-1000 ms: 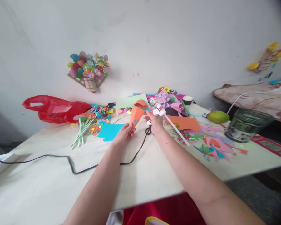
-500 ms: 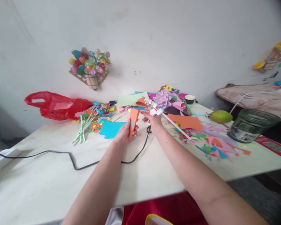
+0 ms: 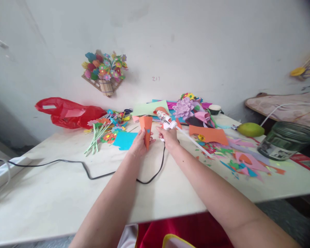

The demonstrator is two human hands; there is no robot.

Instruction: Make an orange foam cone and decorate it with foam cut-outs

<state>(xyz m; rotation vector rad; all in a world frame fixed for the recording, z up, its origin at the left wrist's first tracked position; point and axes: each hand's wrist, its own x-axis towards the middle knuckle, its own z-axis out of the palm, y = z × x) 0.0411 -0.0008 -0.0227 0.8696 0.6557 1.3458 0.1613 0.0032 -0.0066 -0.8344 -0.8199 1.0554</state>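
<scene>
My left hand [image 3: 140, 142] is closed round a folded orange foam sheet [image 3: 145, 124], shaped like a narrow cone with its wide end up. A small blue spot shows on its front. In my right hand [image 3: 169, 136] is a white hot glue gun [image 3: 163, 116], its nozzle pointing away and up to the left, apart from the orange piece. A long white glue stick [image 3: 193, 140] sticks out of the gun's back. The black cord [image 3: 162, 162] hangs from the gun onto the table. Beside my left hand lies a blue foam sheet [image 3: 124, 140].
Green stems [image 3: 94, 139] and foam flowers lie left, near a red plastic bag [image 3: 69, 113]. Colourful scraps [image 3: 244, 165], an orange sheet [image 3: 208, 134] and a glass jar [image 3: 281, 143] are on the right. A purple flower [image 3: 183, 108] sits at the back. A power strip [image 3: 9, 172] is at far left.
The view has shifted slightly, so the scene sits further right. The orange piece has turned to show more of its wide face. The glue gun's nozzle is a little further left relative to my hand.
</scene>
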